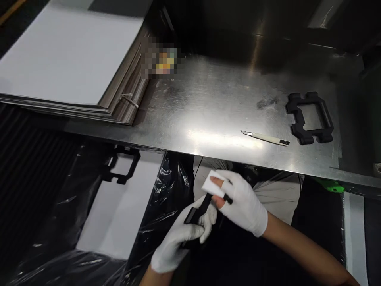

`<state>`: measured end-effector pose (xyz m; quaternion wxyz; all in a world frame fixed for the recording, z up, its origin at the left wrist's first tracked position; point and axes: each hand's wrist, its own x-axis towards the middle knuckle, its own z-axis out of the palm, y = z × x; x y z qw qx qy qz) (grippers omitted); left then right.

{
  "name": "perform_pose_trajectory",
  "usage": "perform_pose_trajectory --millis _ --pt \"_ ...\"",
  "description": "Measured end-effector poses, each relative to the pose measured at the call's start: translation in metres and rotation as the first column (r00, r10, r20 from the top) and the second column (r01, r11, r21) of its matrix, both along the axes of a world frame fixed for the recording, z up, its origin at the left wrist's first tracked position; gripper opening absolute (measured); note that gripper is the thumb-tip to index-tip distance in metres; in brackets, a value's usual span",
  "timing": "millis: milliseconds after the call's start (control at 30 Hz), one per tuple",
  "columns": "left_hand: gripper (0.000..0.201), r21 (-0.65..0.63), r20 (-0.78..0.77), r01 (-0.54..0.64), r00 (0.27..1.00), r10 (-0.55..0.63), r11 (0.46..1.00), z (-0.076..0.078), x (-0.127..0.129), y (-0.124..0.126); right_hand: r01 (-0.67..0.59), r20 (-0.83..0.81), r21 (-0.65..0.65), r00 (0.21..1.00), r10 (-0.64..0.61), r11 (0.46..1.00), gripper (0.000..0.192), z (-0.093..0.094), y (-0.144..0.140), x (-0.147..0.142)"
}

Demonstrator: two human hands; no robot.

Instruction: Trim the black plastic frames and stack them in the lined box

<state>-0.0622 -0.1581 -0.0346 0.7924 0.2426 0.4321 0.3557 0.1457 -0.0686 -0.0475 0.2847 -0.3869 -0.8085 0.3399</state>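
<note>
Gripping a flat black frame part (199,212), left hand (181,238) clamped; right hand (244,204) pinches white pad (212,184).

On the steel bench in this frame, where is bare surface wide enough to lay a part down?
The steel bench is bare between the board stack on its left and the craft knife. Its right end is crowded: knife beside black frame. Both gloved hands, left hand and right hand, hold a black part below the edge.

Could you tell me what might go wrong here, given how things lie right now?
The left hand and right hand work a black part off the steel table, above black plastic sheeting; if dropped, it might be hard to find. The knife lies with its blade bare, so a reaching hand might get cut.
</note>
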Motion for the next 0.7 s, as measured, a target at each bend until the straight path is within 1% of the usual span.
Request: perform_pose_trajectory --millis 33,67,133,167,200,233,300,333,400,433,467,533,567,600,633,667,700 --pt "0.027 0.000 0.015 -0.007 1.000 0.007 1.000 0.001 0.000 0.000 -0.069 -0.011 -0.009 0.998 0.069 0.998 0.044 0.002 -0.001 -0.001" --pt "0.027 -0.009 0.014 -0.010 1.000 0.010 1.000 0.002 0.000 -0.001 -0.097 -0.028 -0.012 0.995 0.097 0.995 0.043 0.004 -0.001 -0.001" --pt "0.030 -0.051 -0.040 0.010 0.999 -0.012 0.999 0.004 0.002 -0.001 -0.045 -0.054 0.016 0.997 0.046 0.999 0.041 0.008 0.001 -0.002" --pt "0.032 -0.074 -0.100 0.025 0.994 -0.032 0.997 0.005 0.005 -0.002 -0.021 -0.056 0.040 0.998 0.024 0.999 0.041 0.009 0.004 -0.003" --pt "0.033 -0.097 -0.165 0.031 0.985 -0.047 0.995 0.006 0.007 -0.002 -0.031 -0.040 0.065 0.999 0.034 0.997 0.041 0.011 0.007 -0.004" --pt "0.034 -0.118 -0.216 0.029 0.975 -0.054 0.993 0.008 0.010 -0.003 -0.073 -0.006 0.081 0.997 0.073 0.994 0.040 0.012 0.011 -0.006" --pt "0.033 -0.137 -0.251 0.028 0.966 -0.062 0.990 0.011 0.012 -0.005 -0.159 0.102 0.093 0.983 0.150 0.983 0.034 0.014 0.018 -0.009" --pt "0.032 -0.134 -0.248 0.047 0.966 -0.079 0.990 0.013 0.011 -0.007 -0.154 0.163 0.105 0.977 0.136 0.982 0.033 0.015 0.020 -0.010" --pt "0.031 -0.109 -0.243 0.089 0.963 -0.113 0.990 0.017 -0.001 -0.016 -0.049 0.227 0.171 0.974 0.009 0.984 0.034 0.016 0.021 -0.007" --pt "0.031 -0.078 -0.258 0.093 0.960 -0.110 0.993 0.019 -0.012 -0.023 0.004 0.213 0.203 0.976 -0.048 0.979 0.036 0.016 0.020 -0.003" --pt "0.031 -0.049 -0.292 0.075 0.953 -0.086 0.996 0.021 -0.027 -0.031 0.038 0.179 0.217 0.981 -0.078 0.975 0.040 0.016 0.018 0.002" --pt "0.041 -0.015 -0.402 -0.038 0.915 0.029 0.999 0.020 -0.067 -0.049 0.052 0.092 0.187 0.993 -0.070 0.981 0.046 0.014 0.013 0.013" --pt "0.046 -0.029 -0.511 -0.135 0.853 0.101 0.990 0.017 -0.090 -0.057 0.052 0.053 0.155 0.997 -0.061 0.987 0.046 0.013 0.011 0.018" --pt "0.048 -0.025 -0.634 -0.255 0.751 0.182 0.967 0.011 -0.114 -0.063 0.057 0.022 0.118 0.998 -0.060 0.991 0.045 0.012 0.009 0.022" --pt "0.050 0.043 -0.759 -0.409 0.580 0.296 0.911 0.003 -0.138 -0.066 0.073 -0.005 0.083 0.997 -0.073 0.994 0.043 0.012 0.009 0.025" --pt "0.054 0.131 -0.823 -0.503 0.426 0.376 0.855 -0.007 -0.161 -0.067 0.091 -0.026 0.053 0.996 -0.090 0.994 0.041 0.011 0.010 0.028" --pt "0.057 0.195 -0.855 -0.544 0.313 0.413 0.816 -0.017 -0.183 -0.066 0.110 -0.044 0.028 0.993 -0.108 0.994 0.038 0.011 0.012 0.029"
